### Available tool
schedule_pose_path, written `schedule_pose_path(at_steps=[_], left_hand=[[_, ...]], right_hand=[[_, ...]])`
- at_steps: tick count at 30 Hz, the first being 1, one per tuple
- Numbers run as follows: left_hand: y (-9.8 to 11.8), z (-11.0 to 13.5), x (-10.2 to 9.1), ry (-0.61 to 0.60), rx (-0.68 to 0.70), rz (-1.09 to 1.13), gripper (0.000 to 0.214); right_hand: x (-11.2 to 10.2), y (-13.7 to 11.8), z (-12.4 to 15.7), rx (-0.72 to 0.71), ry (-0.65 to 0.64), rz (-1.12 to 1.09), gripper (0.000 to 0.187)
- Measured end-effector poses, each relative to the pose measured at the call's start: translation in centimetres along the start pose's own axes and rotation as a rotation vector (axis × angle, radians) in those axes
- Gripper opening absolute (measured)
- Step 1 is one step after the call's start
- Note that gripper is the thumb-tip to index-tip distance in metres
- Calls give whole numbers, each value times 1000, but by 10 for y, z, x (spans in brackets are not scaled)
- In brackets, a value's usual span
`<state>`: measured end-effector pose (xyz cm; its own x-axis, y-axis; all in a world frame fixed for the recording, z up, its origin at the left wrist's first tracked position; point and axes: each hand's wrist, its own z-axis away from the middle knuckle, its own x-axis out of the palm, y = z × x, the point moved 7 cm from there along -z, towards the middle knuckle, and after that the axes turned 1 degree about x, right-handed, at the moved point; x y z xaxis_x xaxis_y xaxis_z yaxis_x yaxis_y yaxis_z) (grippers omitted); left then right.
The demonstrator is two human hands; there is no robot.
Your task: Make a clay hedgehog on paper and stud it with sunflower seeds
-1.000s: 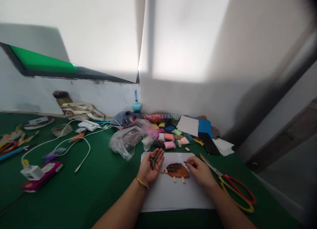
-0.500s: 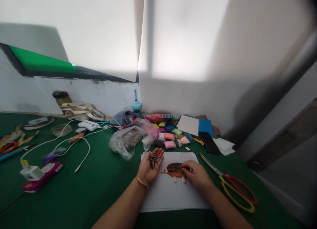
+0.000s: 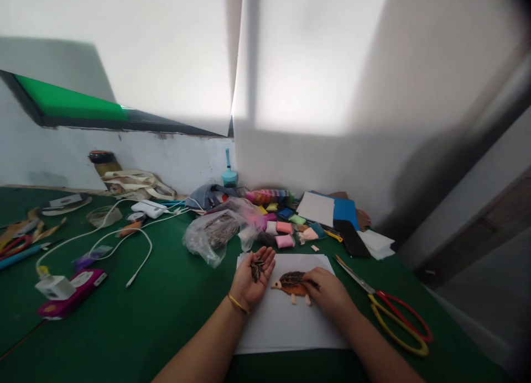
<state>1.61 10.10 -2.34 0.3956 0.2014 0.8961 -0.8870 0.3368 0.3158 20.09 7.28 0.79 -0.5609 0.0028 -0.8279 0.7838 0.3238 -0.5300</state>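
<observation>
A brown clay hedgehog (image 3: 290, 284) with dark seeds stuck in its back lies on a white sheet of paper (image 3: 286, 322). My left hand (image 3: 251, 281) rests palm up beside it, cupping a small pile of striped sunflower seeds (image 3: 256, 270); a gold bangle circles the wrist. My right hand (image 3: 327, 292) is closed in a pinch on a seed and presses at the hedgehog's rear end.
A plastic bag of seeds (image 3: 213, 234) and small packs of coloured clay (image 3: 282, 228) lie behind the paper. Red and yellow scissors (image 3: 390, 314) lie at the right. White cables (image 3: 120, 236), a pink box (image 3: 70, 297) and a charger lie at the left on the green table (image 3: 157, 316).
My right hand has moved left from beside the hedgehog onto its rear end, carrying the pinched seed. The left hand has stayed still.
</observation>
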Motion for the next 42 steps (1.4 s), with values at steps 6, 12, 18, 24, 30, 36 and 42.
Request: schedule_pose_path(at_steps=[6,12,18,24,30,36,42], left_hand=[[-1,1,1,13,-6,-3,24],[-1,1,0,13,-7,1,24],[-1,1,0,15,-1,-2,23],[-1,2,0,33,-6,-1,23],[-2,1,0,17,-15,-3,24],[-2,3,1,24,-12,7,24],[-8,5,6,-51,-56,17,26]], right_hand=[[2,-5,-1,-36,-7,62,20],[5,-5,-3,-73,-2,85,19],[6,-3,-3,-54,8,56,21],[0,-2,-1,-41,0,7,19],[3,-5,-2,-47,-18,42,23],[6,-6,-3,-69,-20,73,26],[-14,-20,-1,-114,64,11,18]])
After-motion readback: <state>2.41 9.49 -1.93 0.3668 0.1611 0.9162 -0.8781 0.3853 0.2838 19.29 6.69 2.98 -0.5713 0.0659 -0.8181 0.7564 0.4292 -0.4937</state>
